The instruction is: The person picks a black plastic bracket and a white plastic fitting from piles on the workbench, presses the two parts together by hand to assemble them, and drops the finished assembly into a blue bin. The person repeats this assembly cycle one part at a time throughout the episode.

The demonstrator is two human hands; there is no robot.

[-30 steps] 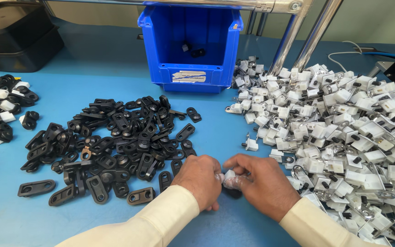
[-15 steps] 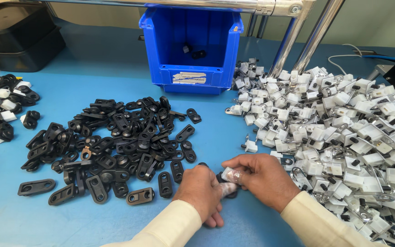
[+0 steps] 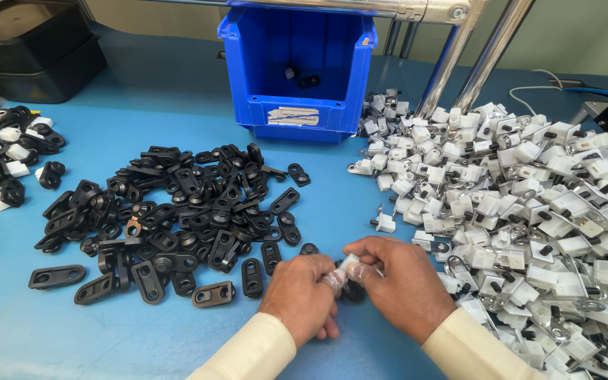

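Currently both hands meet low at the desk (image 3: pixel 177 105) edge, having drawn slightly nearer the body than a second ago. Left hand (image 3: pixel 302 295) and right hand (image 3: pixel 395 285) together pinch a small white-and-black clip part (image 3: pixel 348 271), fingertips closed on it. Black plates (image 3: pixel 177 211) lie left, white clips (image 3: pixel 529 204) right, blue bin (image 3: pixel 297 70) behind.

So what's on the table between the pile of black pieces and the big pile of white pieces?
Mostly bare blue table in the head view, between the black pieces and white pieces, with one stray white piece.
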